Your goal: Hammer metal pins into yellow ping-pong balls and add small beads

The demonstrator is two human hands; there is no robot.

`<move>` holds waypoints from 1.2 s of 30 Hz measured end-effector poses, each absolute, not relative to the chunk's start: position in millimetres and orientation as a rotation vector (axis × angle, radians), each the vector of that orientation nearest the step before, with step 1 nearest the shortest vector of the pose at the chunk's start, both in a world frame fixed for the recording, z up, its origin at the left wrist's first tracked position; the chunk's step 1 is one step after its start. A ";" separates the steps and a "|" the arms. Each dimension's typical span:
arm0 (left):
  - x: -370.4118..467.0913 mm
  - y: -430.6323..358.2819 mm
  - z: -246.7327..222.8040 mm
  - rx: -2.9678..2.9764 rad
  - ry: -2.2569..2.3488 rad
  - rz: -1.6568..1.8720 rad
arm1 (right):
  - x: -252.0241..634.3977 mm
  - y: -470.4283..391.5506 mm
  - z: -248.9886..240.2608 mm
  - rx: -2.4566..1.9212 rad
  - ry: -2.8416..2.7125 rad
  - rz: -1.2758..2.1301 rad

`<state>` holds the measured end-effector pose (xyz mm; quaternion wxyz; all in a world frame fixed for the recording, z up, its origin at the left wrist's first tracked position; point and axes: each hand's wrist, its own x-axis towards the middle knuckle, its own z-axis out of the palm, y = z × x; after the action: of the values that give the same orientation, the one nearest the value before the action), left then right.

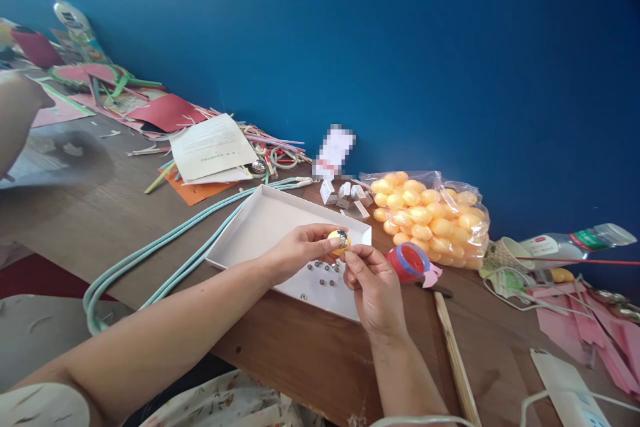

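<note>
My left hand (300,252) pinches a small yellow ball (342,241) with a shiny silver patch on its top. Close against the ball's lower right side, the thumb and forefinger of my right hand (377,290) are pressed together; whatever they grip is hidden or too small to name. Both hands are above a shallow white box lid (267,217). Several tiny silver beads (326,273) lie in the lid, partly covered from view by my hands.
A clear bag of yellow plastic balls (430,213) stands behind a red cup (407,261). Mint-green cords (165,243) loop along the lid's left. A wooden stick (456,360), plastic bottle (575,243) and pink paper (575,313) lie rightward. Another person's arm (17,113) reaches in at left.
</note>
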<state>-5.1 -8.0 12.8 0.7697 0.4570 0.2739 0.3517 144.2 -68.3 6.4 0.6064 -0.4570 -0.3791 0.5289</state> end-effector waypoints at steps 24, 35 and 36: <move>-6.6 -8.6 15.3 0.969 0.607 0.754 | 143.3 -68.5 6.8 -1.024 -0.848 1.263; -6.0 -8.3 15.1 0.968 0.606 0.746 | 144.9 -68.8 6.6 -1.017 -0.866 1.272; -6.0 -8.5 15.6 0.966 0.607 0.748 | 144.8 -68.9 6.6 -1.016 -0.865 1.272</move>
<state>-6.0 -8.5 15.6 0.7764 0.4464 0.2804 0.3455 144.8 -68.9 6.6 0.6044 -0.4392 -0.3740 0.5495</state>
